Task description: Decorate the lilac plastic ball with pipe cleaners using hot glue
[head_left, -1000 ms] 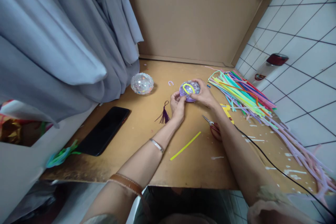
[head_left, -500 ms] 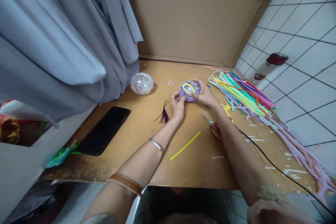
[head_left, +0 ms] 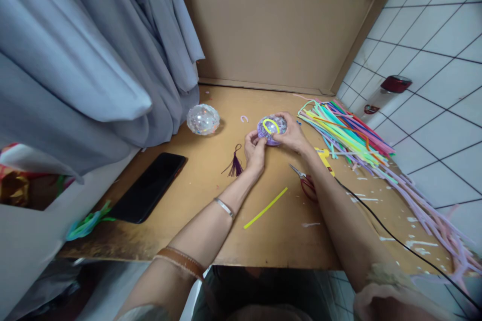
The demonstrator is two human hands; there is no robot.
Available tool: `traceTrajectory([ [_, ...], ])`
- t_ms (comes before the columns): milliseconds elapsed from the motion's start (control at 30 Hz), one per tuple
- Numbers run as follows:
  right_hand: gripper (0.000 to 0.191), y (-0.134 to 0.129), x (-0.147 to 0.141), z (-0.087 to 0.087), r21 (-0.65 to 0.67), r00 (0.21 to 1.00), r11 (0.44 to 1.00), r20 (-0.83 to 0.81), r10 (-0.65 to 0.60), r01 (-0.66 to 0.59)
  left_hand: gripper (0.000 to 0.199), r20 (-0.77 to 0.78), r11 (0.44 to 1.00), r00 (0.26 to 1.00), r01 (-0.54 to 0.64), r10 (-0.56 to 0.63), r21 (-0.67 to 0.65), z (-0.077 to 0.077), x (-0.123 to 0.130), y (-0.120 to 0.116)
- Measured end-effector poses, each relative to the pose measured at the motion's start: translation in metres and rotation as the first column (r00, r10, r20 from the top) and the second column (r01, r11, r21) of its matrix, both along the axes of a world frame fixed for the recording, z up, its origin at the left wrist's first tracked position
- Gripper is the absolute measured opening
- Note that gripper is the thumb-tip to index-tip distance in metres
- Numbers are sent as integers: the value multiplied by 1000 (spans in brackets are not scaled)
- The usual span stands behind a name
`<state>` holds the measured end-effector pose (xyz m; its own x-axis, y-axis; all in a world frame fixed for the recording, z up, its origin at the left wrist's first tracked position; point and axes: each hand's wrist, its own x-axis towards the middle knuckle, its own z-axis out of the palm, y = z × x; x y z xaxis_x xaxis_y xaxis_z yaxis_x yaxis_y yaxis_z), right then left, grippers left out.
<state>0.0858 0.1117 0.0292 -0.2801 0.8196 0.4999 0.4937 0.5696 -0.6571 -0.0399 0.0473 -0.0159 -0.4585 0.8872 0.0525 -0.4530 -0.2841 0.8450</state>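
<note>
Between my two hands is a clear ball wrapped in purple pipe cleaner (head_left: 265, 135), held just above or on the table. A bright yellow pipe cleaner loop (head_left: 268, 121) lies against its face. My left hand (head_left: 255, 150) grips the ball's lower left side, thumb and fingers pressed to it. From the right, my right hand (head_left: 290, 133) wraps the ball, with its thumb at the lower end of the yellow loop. A dark purple tassel (head_left: 236, 164) lies left of my left hand. Red-handled scissors (head_left: 308, 188) rest partly under my right forearm.
A second clear ball (head_left: 203, 119) stands at the back left. A black phone (head_left: 148, 188) lies at the left. Many coloured pipe cleaners (head_left: 350, 133) are piled right, near a yellow glue gun (head_left: 324, 158) with a black cord. A yellow strip (head_left: 265, 208) lies in front; grey cloth (head_left: 150, 50) hangs left.
Both hands keep the same hold on the purple ball, and the yellow loop stays on it. Only a very slight shift of the whole view shows.
</note>
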Motion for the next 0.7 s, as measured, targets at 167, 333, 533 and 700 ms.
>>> traceTrajectory([
  [167, 61, -2, -1, 1, 0, 1000, 1000, -14, -16, 16, 33, -25, 1000, 1000, 8, -8, -10, -1, 0, 1],
  [333, 62, -3, -1, 2, -22, 1000, 1000, -5, -11, 11, 34, -34, 1000, 999, 20, -20, -4, -2, -1, 1],
  [533, 60, -3, 3, 4, -34, 999, 999, 13, 33, -32, 35, -1, 1000, 1000, 22, -22, -1, 0, -1, 0],
  [700, 53, 0, 10, 7, -95, 993, 988, -31, 116, -119, 36, 18, 1000, 1000, 17, -17, -20, 2, -1, -1],
])
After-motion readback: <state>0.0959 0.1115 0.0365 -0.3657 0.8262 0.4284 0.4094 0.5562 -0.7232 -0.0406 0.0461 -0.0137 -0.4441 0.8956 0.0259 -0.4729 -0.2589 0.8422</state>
